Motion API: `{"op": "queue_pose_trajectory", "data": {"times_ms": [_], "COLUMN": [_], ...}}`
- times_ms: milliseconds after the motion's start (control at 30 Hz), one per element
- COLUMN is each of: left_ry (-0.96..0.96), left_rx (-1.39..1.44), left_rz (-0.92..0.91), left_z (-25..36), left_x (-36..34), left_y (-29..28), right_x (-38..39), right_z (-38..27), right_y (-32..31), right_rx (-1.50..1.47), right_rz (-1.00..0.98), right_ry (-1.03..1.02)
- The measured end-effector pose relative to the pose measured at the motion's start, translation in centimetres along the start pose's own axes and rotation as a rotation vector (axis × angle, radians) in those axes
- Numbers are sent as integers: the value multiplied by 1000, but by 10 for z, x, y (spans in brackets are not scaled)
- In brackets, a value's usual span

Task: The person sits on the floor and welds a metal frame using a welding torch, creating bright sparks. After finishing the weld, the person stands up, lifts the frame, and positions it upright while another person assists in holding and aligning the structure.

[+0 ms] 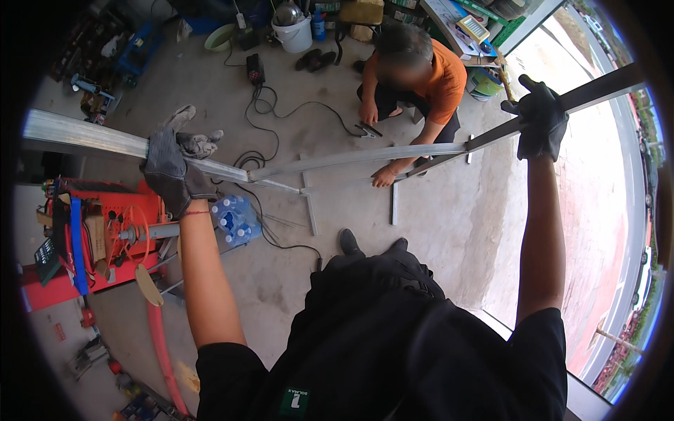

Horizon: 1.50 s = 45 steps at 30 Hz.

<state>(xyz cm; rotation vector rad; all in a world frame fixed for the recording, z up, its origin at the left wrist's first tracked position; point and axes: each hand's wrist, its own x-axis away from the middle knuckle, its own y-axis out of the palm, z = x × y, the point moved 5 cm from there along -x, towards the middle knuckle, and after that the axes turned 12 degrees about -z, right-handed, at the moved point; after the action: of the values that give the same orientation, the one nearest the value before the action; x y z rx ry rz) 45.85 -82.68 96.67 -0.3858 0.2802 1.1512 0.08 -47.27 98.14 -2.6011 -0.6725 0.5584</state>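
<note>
A frame of welded metal square tubes [365, 154] stretches across in front of me. My left hand [175, 165], in a grey work glove, grips its left tube [84, 132]. My right hand [542, 121], in a black glove, is closed round the darker right tube [597, 88], thumb pointing up. Beyond the frame crouches a person in an orange shirt [448, 84]. One of that person's hands [385, 175] touches a lower bar, and the other hand [368, 112] is near a clamp [368, 131] on a black cable.
Black cable [270, 133] loops over the concrete floor. Left of me are wrapped blue bottles [237, 219] and a red machine [116, 217]. A white bucket [292, 34] and a pair of shoes [316, 59] sit at the back. A cluttered desk [456, 28] stands far right.
</note>
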Motion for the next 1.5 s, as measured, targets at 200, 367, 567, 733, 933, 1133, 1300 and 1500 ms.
{"op": "queue_pose_trajectory", "data": {"times_ms": [200, 367, 567, 733, 933, 1133, 1300, 1500], "left_ry": [-84, -25, -80, -88, -49, -25, 79, 193], "left_rx": [64, -46, 15, 33, -15, -46, -205, -266], "left_rz": [-88, -38, -42, -44, -38, -32, -34, -126], "left_z": [-8, -5, -10, -8, -3, 3, 12, 16], "left_x": [-3, -1, -4, -2, -3, -2, 0, -3], "left_y": [-5, -5, -8, -6, -5, -5, -1, -2], "right_x": [-1, -3, 1, 5, 2, 6, 3, 2], "right_z": [7, 7, -1, -8, -1, -9, 0, -5], "right_y": [-2, -3, -4, -3, -3, -2, -3, -6], "right_rx": [-124, -48, 20, 36, 46, 146, -48, 118], "right_rz": [9, -34, -35, -25, -22, -41, 1, -14], "right_ry": [58, -37, -96, -97, -123, -158, -50, -141]}}
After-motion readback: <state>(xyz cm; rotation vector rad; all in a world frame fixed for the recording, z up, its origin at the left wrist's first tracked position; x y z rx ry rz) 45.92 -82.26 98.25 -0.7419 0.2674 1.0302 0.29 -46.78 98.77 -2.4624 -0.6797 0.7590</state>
